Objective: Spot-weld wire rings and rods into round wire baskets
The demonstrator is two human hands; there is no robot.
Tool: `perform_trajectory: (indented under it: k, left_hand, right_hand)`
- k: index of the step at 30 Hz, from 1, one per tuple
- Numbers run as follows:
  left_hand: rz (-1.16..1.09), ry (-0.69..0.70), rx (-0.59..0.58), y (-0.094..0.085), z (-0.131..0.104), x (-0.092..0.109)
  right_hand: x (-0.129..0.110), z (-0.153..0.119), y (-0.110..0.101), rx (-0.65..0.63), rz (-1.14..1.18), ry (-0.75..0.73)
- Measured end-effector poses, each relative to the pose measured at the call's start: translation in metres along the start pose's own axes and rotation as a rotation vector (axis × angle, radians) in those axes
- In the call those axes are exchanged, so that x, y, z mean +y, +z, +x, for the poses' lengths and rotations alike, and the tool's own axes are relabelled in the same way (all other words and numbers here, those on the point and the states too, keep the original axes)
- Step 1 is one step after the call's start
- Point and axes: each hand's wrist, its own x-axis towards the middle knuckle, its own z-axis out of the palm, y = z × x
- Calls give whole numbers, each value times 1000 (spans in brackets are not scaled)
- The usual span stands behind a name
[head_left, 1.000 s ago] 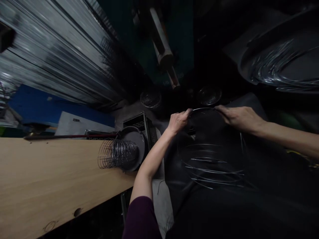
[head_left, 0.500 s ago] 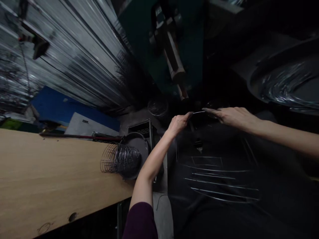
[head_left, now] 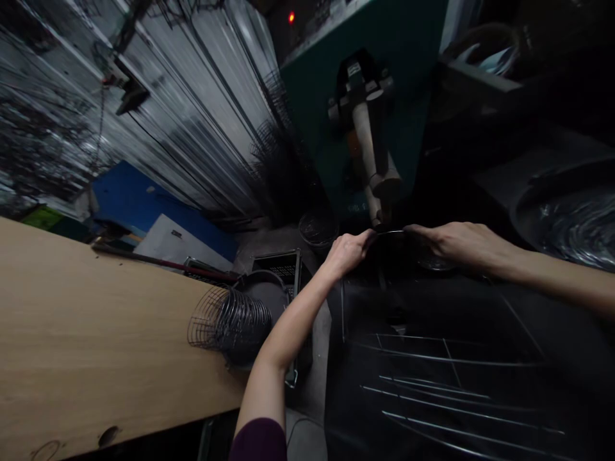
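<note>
My left hand [head_left: 348, 253] pinches one end of a short bright stretch of thin metal wire [head_left: 391, 231]. At its other end my right hand [head_left: 456, 243] is closed, with the fingertips in shadow. The wire runs level between them, just under the tip of a machine's rod-like metal arm [head_left: 377, 153]; whether they touch I cannot tell. Below the hands, over dark cloth, are several shiny wires forming a frame [head_left: 432, 358]. The darkness hides whether this frame joins the wire in my hands.
To the left lies a wooden board [head_left: 106, 326] with a stack of bent wire pieces [head_left: 230, 320] at its edge. A black crate [head_left: 278, 266] stands on the floor beyond. Ahead is a green machine body [head_left: 312, 102]; at right, a round container [head_left: 571, 218] holds shiny wire.
The view has shifted, so the machine and board sit differently in it. My hands, still on the wire, now appear nearer to the tip of the machine arm.
</note>
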Motion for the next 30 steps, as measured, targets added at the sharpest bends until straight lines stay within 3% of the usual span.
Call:
perform_trajectory:
  k: [11,30]
  left_hand:
    - [49,1,-41,-16,18,-4]
    - [-17,-8,-15,-20,17,-6]
  right_hand:
    - [13,26,4,36,-32,57]
    - [7,29,-3,44,83,39]
